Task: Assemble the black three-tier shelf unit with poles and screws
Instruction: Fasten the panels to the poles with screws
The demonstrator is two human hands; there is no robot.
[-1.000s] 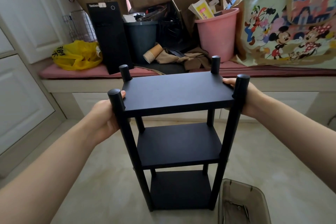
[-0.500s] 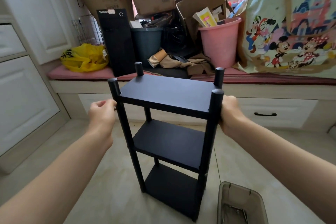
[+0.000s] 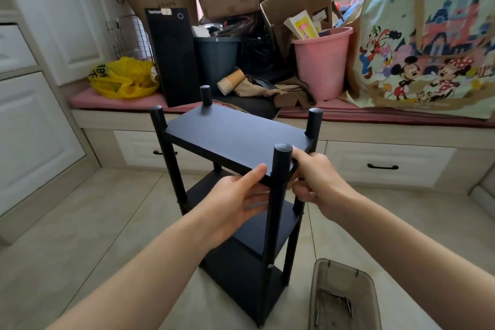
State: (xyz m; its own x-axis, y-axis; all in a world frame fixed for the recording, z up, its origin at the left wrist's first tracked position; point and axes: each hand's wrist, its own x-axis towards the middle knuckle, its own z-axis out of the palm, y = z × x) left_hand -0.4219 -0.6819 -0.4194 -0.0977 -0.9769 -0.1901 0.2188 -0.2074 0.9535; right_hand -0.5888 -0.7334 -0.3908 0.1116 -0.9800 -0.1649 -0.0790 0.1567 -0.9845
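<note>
The black three-tier shelf unit (image 3: 235,136) stands upright on the tiled floor, turned at an angle so one corner pole (image 3: 275,211) points toward me. All four poles rise above the top board. My left hand (image 3: 233,203) holds the top board's long front edge just left of that pole, thumb on top and fingers underneath. My right hand (image 3: 316,182) grips the board's short edge to the right of the pole, thumb above and fingers curled below. A small screw head (image 3: 270,266) shows low on the near pole.
A translucent tray (image 3: 321,292) with several loose screws sits on the floor at lower right. Behind the shelf runs a window bench with drawers (image 3: 385,166), piled with boxes, a pink bucket (image 3: 321,64), a yellow bag (image 3: 123,78) and a black computer tower (image 3: 171,56). White cabinets line the left.
The shelf has been rotated further, bringing a corner pole toward me. My left hand moved from the left pole to the front edge; my right hand shifted to the short edge.
</note>
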